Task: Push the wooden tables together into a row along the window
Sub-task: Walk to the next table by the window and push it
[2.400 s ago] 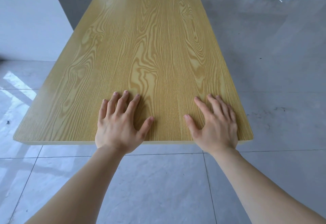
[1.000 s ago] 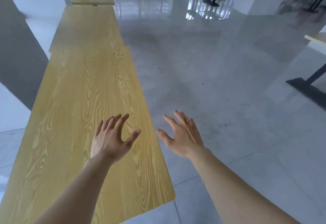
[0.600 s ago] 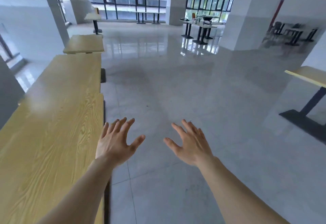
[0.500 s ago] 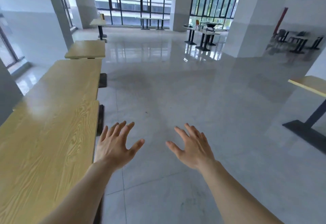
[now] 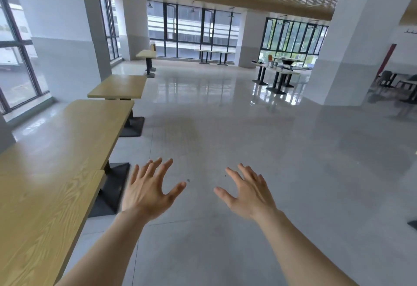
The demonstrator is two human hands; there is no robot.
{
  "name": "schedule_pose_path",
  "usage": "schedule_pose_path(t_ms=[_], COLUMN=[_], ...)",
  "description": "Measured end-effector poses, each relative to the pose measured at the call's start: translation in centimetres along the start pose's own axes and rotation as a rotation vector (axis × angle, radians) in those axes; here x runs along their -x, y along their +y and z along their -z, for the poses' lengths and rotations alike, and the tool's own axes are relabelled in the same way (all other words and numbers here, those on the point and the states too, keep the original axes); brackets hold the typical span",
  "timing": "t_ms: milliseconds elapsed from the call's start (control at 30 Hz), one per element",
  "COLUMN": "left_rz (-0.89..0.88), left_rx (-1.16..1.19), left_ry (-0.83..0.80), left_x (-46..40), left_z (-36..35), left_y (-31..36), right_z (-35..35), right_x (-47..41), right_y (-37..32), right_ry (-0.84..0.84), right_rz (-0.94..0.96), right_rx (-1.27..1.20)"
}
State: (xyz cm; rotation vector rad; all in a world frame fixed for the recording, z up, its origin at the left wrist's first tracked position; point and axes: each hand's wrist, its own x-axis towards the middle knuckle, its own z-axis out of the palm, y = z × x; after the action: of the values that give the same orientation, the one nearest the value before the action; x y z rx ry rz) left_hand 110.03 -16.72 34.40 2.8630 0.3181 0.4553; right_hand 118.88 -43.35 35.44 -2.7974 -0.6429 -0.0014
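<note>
A row of light wooden tables runs along the left, by the window [image 5: 15,64]. The nearest table [image 5: 38,222] butts against a second one [image 5: 67,134]. A third table [image 5: 118,86] stands just beyond, its top edge close to the second. A fourth wooden table [image 5: 146,54] stands alone farther back. My left hand [image 5: 150,190] and my right hand [image 5: 247,192] hover over the grey floor, right of the nearest table, fingers spread, holding nothing and touching nothing.
Black pedestal bases [image 5: 112,186] stick out from under the tables onto the tiled floor. A large white pillar [image 5: 352,44] stands at the right, another pillar [image 5: 65,37] at the left. More tables [image 5: 278,72] and chairs [image 5: 387,77] sit in the back.
My hands have lifted off the near table's end. My view has swung up and to the right, from the tabletop to the open hall, and the table row now lies at my left.
</note>
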Motion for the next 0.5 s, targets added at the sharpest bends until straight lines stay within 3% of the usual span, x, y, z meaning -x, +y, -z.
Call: schedule_pose_path(t_ms=[500], left_rz=[0.026], left_rx=[-0.029], left_ry=[0.032], left_x=[-44.7], left_z=[-8.8], left_y=[-3.0], right_z=[1.8], right_x=[-46.5], right_y=[5.7], right_ry=[0.018], right_rz=[0.075], right_rx=[-0.06])
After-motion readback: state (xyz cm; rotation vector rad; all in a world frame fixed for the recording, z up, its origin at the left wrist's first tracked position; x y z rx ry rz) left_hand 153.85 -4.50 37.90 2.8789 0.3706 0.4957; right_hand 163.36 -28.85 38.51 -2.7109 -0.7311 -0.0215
